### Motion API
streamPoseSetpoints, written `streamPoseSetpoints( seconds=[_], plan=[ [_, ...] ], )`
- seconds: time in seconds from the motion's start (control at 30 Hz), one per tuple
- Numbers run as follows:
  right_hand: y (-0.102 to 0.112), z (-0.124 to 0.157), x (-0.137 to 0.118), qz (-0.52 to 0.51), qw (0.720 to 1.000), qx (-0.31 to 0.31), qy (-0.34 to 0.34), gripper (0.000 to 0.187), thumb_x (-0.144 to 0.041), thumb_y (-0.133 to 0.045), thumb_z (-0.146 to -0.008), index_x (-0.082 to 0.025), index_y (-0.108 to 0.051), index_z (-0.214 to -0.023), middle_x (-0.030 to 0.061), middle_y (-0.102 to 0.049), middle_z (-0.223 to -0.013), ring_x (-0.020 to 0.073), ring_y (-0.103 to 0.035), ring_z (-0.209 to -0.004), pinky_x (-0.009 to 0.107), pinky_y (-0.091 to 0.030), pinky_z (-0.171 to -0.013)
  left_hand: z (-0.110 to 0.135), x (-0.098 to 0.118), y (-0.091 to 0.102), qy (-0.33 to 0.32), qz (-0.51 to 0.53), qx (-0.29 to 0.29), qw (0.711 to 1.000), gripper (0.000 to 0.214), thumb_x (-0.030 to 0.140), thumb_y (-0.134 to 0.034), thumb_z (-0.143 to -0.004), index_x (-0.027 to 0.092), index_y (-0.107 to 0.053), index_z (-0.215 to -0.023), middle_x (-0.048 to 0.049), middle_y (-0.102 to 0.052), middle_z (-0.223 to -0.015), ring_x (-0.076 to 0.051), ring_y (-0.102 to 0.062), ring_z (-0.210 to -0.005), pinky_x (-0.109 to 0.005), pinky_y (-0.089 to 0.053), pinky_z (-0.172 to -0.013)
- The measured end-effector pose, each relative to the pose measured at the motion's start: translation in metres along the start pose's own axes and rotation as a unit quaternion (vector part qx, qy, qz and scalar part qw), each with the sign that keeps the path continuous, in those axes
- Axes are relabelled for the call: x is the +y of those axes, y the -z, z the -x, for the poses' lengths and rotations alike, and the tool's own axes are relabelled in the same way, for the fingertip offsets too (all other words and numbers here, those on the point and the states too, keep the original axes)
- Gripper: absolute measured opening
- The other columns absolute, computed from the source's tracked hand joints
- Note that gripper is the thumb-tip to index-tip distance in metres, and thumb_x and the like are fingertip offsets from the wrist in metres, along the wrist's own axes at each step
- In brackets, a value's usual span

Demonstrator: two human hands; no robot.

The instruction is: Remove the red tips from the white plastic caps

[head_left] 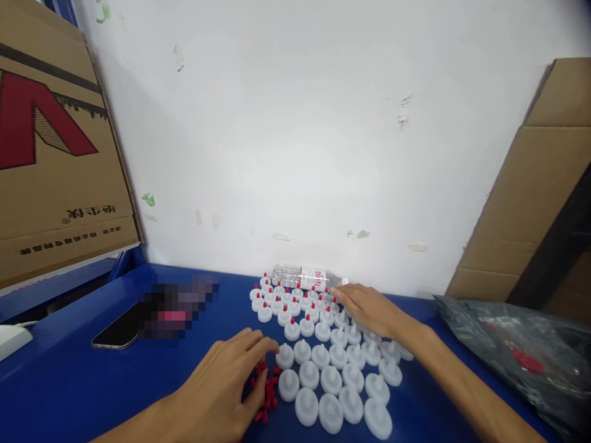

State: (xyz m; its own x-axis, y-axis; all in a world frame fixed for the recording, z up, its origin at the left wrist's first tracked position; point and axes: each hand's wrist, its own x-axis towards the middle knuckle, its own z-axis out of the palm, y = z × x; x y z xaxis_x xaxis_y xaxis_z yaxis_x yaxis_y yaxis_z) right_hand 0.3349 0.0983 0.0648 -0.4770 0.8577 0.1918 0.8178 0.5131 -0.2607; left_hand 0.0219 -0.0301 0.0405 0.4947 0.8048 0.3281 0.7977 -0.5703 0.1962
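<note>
My left hand (231, 375) curves over a loose pile of small red caps (270, 391), its thumb and fingers apart. Farther off, my right hand (364, 307) reaches over the back rows of white round lids with nozzles (331, 379). Its fingertips are drawn together beside lids topped with red caps (308, 323); what they pinch, if anything, is hidden. Lids in the back rows carry red caps, while those in front have bare white nozzles. My right wrist and forearm cover part of the lids on the right.
A clear plastic bottle (295, 276) lies along the wall behind the lids. At left are a phone (116, 326) and a large cardboard box (55, 184). A grey plastic bag (498, 344) and more cardboard (521, 184) stand on the right. All rests on a blue table (152, 381).
</note>
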Motion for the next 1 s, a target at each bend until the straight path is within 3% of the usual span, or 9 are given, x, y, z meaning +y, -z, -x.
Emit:
streamPoseSetpoints(
  seconds=[0.2, 0.33, 0.53, 0.63, 0.7, 0.8, 1.0],
  plan=[
    [0.012, 0.003, -0.006, -0.010, 0.999, 0.036, -0.011, 0.060, -0.057, -0.026, -0.110, -0.021, -0.071, -0.095, 0.0095, -0.075, -0.094, 0.0273, -0.069, -0.090, 0.037, -0.046, -0.084, -0.001, 0.000, 0.003, 0.006, 0.045, 0.013, 0.999, 0.026, 0.017, -0.047, -0.099, 0.028, -0.062, -0.118, -0.0044, -0.068, -0.111, -0.022, -0.068, -0.099, -0.032, -0.053, -0.080],
    [0.031, 0.001, -0.013, -0.040, 0.996, 0.074, -0.012, 0.044, -0.059, -0.046, -0.103, -0.023, -0.069, -0.096, 0.0090, -0.075, -0.100, 0.0265, -0.066, -0.092, 0.037, -0.045, -0.080, 0.000, 0.002, 0.005, 0.011, 0.078, 0.067, 0.995, 0.024, 0.023, -0.041, -0.104, 0.026, -0.062, -0.115, -0.0045, -0.070, -0.104, -0.021, -0.068, -0.094, -0.030, -0.053, -0.078],
    [0.031, 0.008, -0.062, -0.138, 0.989, -0.017, 0.054, 0.025, -0.046, -0.070, -0.092, -0.024, -0.061, -0.098, -0.0005, -0.071, -0.092, 0.0160, -0.062, -0.075, 0.028, -0.043, -0.065, 0.005, 0.002, 0.008, 0.034, 0.082, 0.151, 0.985, 0.031, 0.032, -0.036, -0.108, 0.029, -0.055, -0.133, -0.0017, -0.070, -0.107, -0.019, -0.069, -0.087, -0.029, -0.053, -0.077],
    [0.027, 0.018, -0.094, -0.160, 0.981, -0.067, 0.090, 0.032, -0.040, -0.083, -0.082, -0.025, -0.059, -0.099, -0.0040, -0.068, -0.094, 0.0166, -0.062, -0.089, 0.026, -0.041, -0.069, 0.002, 0.000, 0.005, 0.042, 0.083, 0.129, 0.987, 0.029, 0.036, -0.043, -0.107, 0.028, -0.054, -0.132, -0.0024, -0.068, -0.109, -0.019, -0.068, -0.082, -0.029, -0.052, -0.070],
    [0.027, 0.025, -0.112, -0.176, 0.972, -0.116, 0.104, 0.039, -0.038, -0.088, -0.079, -0.027, -0.057, -0.100, -0.0061, -0.065, -0.093, 0.0150, -0.058, -0.085, 0.025, -0.039, -0.066, 0.001, -0.001, 0.003, 0.027, 0.089, 0.092, 0.991, 0.021, 0.036, -0.049, -0.106, 0.027, -0.060, -0.122, -0.0015, -0.068, -0.106, -0.018, -0.067, -0.081, -0.027, -0.049, -0.067],
    [0.028, 0.032, -0.128, -0.187, 0.965, -0.140, 0.118, 0.040, -0.037, -0.087, -0.080, -0.028, -0.055, -0.102, -0.0078, -0.063, -0.093, 0.0137, -0.055, -0.083, 0.025, -0.036, -0.066, 0.002, -0.001, 0.004, -0.019, 0.103, 0.049, 0.993, 0.013, 0.034, -0.054, -0.105, 0.026, -0.064, -0.109, -0.0004, -0.068, -0.100, -0.018, -0.066, -0.080, -0.027, -0.048, -0.068],
    [0.026, 0.035, -0.136, -0.174, 0.963, -0.135, 0.153, 0.039, -0.035, -0.085, -0.084, -0.029, -0.052, -0.102, -0.0087, -0.062, -0.087, 0.0133, -0.054, -0.080, 0.025, -0.034, -0.063, 0.003, 0.004, 0.015, -0.061, 0.164, 0.009, 0.984, 0.028, 0.022, -0.038, -0.107, 0.023, -0.063, -0.097, -0.0011, -0.068, -0.095, -0.018, -0.065, -0.083, -0.027, -0.048, -0.076]
  ],
)
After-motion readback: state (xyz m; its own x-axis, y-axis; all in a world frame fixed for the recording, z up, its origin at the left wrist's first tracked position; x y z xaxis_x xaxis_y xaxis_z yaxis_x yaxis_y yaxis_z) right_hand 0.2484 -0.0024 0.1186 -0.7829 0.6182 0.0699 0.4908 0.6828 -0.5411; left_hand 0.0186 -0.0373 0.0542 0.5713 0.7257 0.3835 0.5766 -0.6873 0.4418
